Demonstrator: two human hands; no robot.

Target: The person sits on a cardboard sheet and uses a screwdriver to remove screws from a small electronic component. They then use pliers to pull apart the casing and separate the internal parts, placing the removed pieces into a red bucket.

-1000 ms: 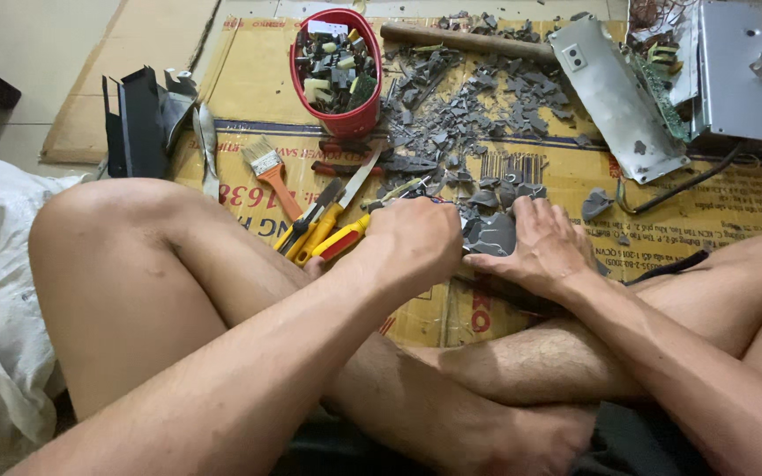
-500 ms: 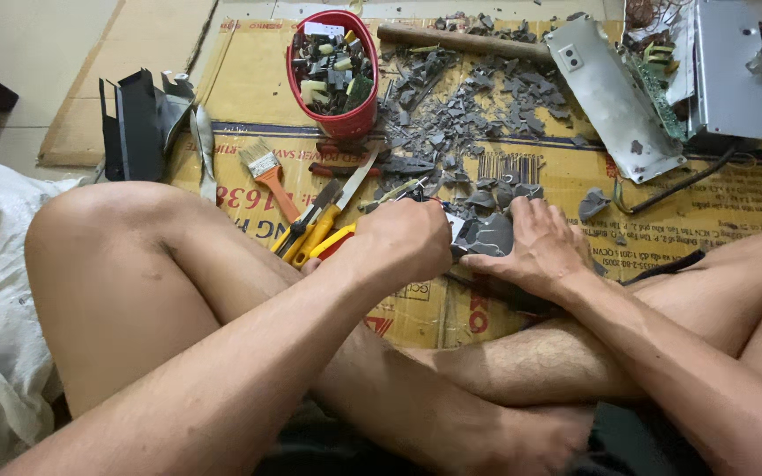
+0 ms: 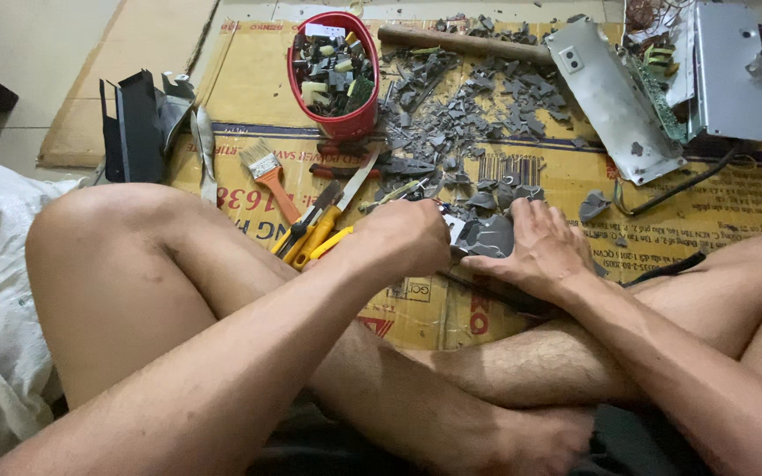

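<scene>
Grey plastic piece (image 3: 487,236) is lying on the cardboard (image 3: 690,207) between both hands; right hand (image 3: 535,247) is pressing flat, fingers spread, on it, left hand (image 3: 403,236) is clenching at its edge, beside yellow pliers (image 3: 315,240) and red bucket (image 3: 335,75).

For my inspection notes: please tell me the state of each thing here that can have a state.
left hand: closed in a fist beside the grey piece
right hand: fingers spread, pressing flat on the grey piece
grey piece: lying on the cardboard
red bucket: upright, filled with small parts
paintbrush: lying flat
metal casing: taken apart, panels lying open
</scene>
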